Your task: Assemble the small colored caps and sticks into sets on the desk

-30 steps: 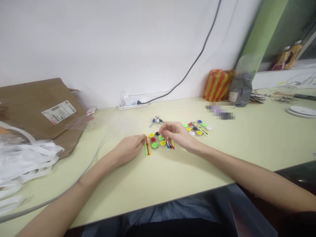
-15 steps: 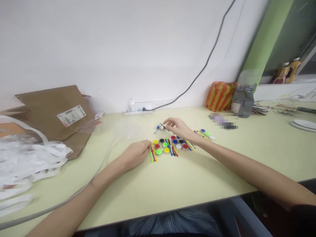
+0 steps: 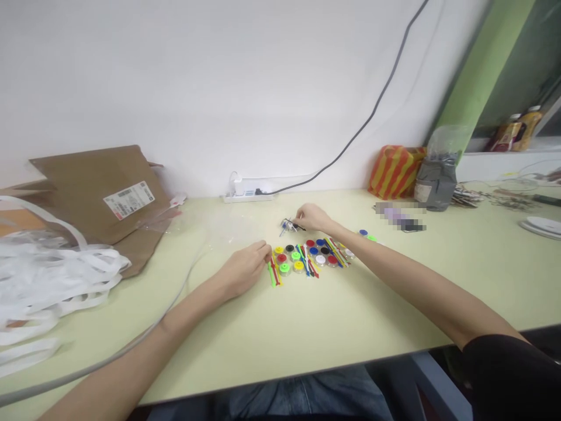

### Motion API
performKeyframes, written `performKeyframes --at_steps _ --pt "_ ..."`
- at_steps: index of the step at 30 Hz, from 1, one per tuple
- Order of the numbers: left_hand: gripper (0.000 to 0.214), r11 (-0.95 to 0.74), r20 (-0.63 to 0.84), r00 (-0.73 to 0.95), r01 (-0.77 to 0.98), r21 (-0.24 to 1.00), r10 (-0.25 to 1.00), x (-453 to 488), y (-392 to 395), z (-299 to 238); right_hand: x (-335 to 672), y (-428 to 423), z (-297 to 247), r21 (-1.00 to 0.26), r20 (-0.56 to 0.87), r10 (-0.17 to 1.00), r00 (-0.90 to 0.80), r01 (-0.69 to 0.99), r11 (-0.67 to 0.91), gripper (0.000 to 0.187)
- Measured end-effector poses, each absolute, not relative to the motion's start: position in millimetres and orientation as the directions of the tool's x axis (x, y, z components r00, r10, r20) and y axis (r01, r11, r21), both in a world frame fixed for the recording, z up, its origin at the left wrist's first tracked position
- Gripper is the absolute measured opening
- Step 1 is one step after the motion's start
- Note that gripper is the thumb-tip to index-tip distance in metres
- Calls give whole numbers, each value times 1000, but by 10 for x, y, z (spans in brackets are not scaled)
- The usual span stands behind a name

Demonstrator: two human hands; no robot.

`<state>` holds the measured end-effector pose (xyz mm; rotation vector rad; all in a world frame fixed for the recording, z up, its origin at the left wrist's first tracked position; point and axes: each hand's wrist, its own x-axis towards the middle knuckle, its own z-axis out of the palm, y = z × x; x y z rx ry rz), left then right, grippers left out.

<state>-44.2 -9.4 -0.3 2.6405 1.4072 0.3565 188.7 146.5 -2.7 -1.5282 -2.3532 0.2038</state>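
Rows of small round discs [image 3: 307, 255] in red, yellow, green, blue, black and white lie on the pale green desk [image 3: 350, 327], with thin coloured plastic sticks [image 3: 316, 260] among them. My left hand [image 3: 245, 270] rests curled on the desk, its fingertips beside a bunch of red, yellow and green sticks [image 3: 274, 272]. My right hand [image 3: 313, 217] reaches beyond the rows. Its fingertips touch a tiny assembled piece of blue, black and metal parts [image 3: 288, 225]. That piece is too small to show whether it is gripped.
A brown paper envelope [image 3: 99, 196] and a heap of white strips [image 3: 52, 275] lie at the left, with a grey cable [image 3: 144, 336] across the desk. A power strip [image 3: 245, 197] stands by the wall. A striped bag [image 3: 395, 172], grey pouch [image 3: 436, 186] and white discs [image 3: 541, 228] lie right.
My right hand has moved from over the discs to the tiny piece beyond them, uncovering the rows. The view has swung slightly. My left hand stays by the sticks.
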Motion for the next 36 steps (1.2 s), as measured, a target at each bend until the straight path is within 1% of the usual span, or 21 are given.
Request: performKeyframes --at_steps 4,6,10,13,19,23,27,28,29,30,32,33,34,36 --pt "23 -550 167 524 803 229 835 -429 -95 0 1888 1423 -9 -306 208 893 -400 840 448 27" --pt "24 -554 203 517 797 239 832 -425 -100 5 1874 1419 -1 -315 211 886 -414 829 462 26" --pt "28 -552 292 480 791 264 827 -420 -109 17 1854 1436 16 -318 188 877 -442 818 480 17" --pt "29 -536 343 436 790 296 832 -409 -121 38 1856 1435 23 -315 184 870 -457 811 493 19" --pt "26 -503 358 387 798 331 850 -388 -150 73 1857 1392 -6 -311 184 868 -461 810 497 18" --pt "27 -506 368 383 793 339 847 -389 -145 59 1903 1391 12 -310 227 892 -390 839 446 18" --pt "28 -520 364 400 781 344 841 -382 -135 39 1995 1349 125 -318 308 920 -243 885 340 19" --pt "29 -523 367 399 776 352 840 -377 -139 38 2005 1297 162 -349 334 919 -209 878 327 18" --pt "31 -525 373 396 768 366 839 -369 -147 40 2004 1216 199 -408 359 914 -188 849 335 16" --pt "33 -529 383 391 757 383 837 -360 -159 46 1990 1103 233 -495 382 906 -181 788 366 13" --pt "40 -539 412 377 731 418 830 -332 -193 64 1933 784 284 -695 411 877 -250 537 479 7" --pt "44 -548 427 373 718 431 824 -314 -215 75 1897 592 298 -744 419 846 -329 409 528 6" --pt "47 -559 438 375 703 440 817 -293 -237 86 1863 395 306 -767 428 808 -404 311 562 5" --pt "44 -591 444 409 678 437 797 -249 -282 104 1812 39 302 -777 450 741 -498 189 600 5"
